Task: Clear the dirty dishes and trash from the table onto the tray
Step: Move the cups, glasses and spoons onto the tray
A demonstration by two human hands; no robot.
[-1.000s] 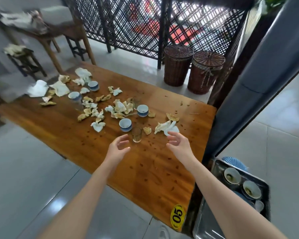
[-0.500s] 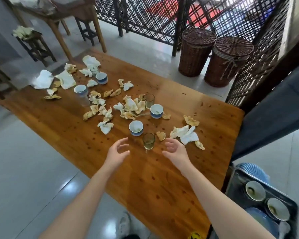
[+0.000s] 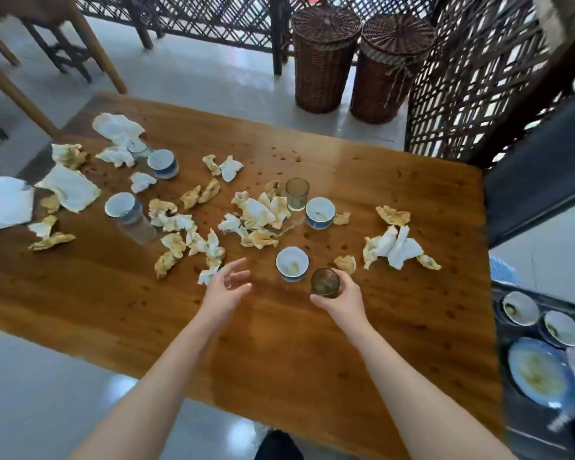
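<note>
At the near middle of the wooden table, right hand reaches forward, fingers and thumb curled round a small tinted glass. Can't tell if the glass is lifted or on the wood. Glass sits just beside a white cup, with a tissue scrap near on its other side.

Left hand hovers over the table, fingers spread and loose, holding nothing, fingertips near a crumpled tissue. Both forearms stretch in from the near edge.

Crumpled tissues, more cups and a clear glass crowd the far half. Bare wood lies between the hands and the near edge.

Tray sits off the table's right edge, lower down, with bowls and a plate in it. Right corner of the table is bare wood beside it.
</note>
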